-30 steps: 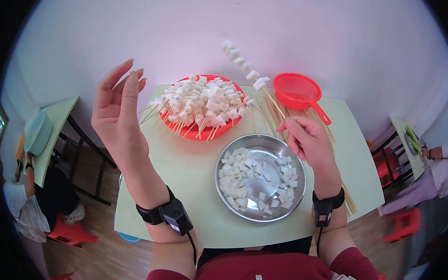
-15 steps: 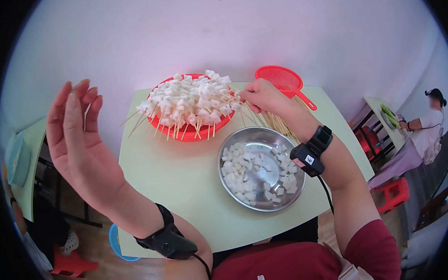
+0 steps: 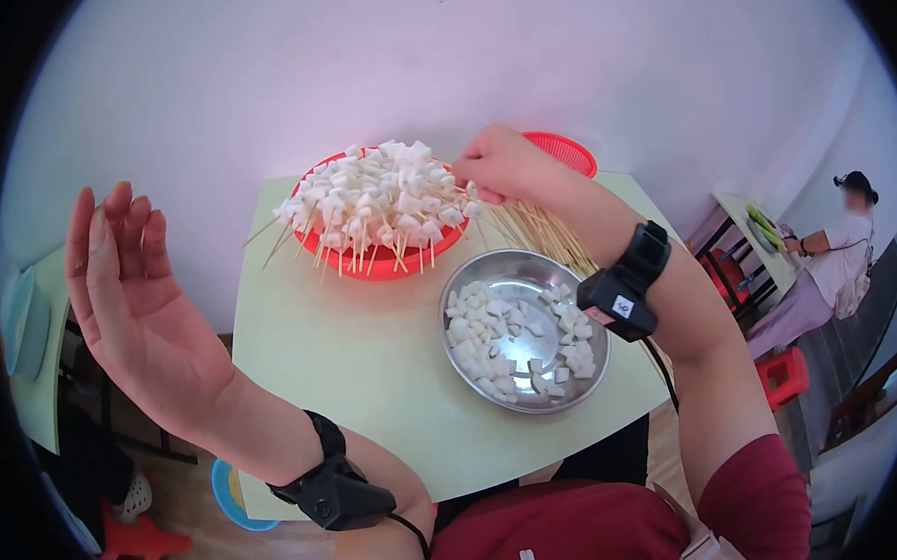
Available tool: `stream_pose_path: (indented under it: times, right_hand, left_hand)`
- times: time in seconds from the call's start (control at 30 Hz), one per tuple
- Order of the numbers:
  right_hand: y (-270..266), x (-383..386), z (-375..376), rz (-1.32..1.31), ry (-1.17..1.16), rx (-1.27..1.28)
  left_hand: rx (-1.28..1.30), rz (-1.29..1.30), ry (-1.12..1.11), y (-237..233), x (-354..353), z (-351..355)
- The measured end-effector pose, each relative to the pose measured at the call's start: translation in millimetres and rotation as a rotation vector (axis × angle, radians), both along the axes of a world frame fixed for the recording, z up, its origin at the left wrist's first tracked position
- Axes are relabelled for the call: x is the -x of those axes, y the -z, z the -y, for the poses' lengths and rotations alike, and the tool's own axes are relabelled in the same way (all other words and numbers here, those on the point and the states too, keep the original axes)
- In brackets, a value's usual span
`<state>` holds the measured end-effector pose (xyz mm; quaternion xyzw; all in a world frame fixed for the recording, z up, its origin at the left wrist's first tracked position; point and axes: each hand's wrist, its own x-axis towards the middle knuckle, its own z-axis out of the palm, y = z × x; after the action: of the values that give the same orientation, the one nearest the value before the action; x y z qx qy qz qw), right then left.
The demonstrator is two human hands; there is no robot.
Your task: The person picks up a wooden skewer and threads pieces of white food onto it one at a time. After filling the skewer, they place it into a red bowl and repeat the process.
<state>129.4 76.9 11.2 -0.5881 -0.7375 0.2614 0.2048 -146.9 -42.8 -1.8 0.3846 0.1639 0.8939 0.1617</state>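
Looks to be adding to the skewers [image 3: 385, 195] heaped in the red basin [image 3: 383, 269], with right hand [image 3: 502, 166] curled at their right edge (cannot tell on what), left hand [image 3: 145, 318] open, well apart, and calls next for gentle release.

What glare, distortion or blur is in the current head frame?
Head view: fisheye bows the near edge of the table, corners go black; head view: bright glare on the bare floor of the steel bowl; head view: no obvious motion blur on left hand or right hand.
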Motion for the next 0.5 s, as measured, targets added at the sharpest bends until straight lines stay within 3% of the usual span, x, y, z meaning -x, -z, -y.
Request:
stream_pose_path:
  times: [0.07,0.13,0.17,0.23,0.27,0.33,0.5]
  right_hand:
    - [-0.7,12.7,0.0,0.059,0.010,-0.032]
    - [1.1,18.7,-7.9,0.341,-0.116,-0.343]
    - [3.5,24.2,-9.1,0.341,-0.115,-0.342]
    - [7.1,35.5,-6.0,0.571,-0.104,-0.648]
    - [7.5,38.6,-0.4,0.566,-0.106,-0.649]
    - [6.9,47.8,10.6,0.827,-0.215,-0.632]
    - [1.6,43.0,15.9,0.765,-0.207,-0.543]
  left_hand:
    - [0.005,-0.006,0.042,1.3,3.3,1.6]
    - [0.000,0.001,0.046,1.3,4.1,2.4]
    - [-0.005,0.006,0.046,1.1,4.1,2.6]
    - [0.000,-0.001,0.042,0.8,3.2,2.3]
    - [0.003,-0.007,0.035,0.6,2.8,2.3]
    - [0.011,-0.006,0.030,-1.2,-0.3,3.8]
    - [0.002,-0.022,0.030,-1.2,-1.8,5.2]
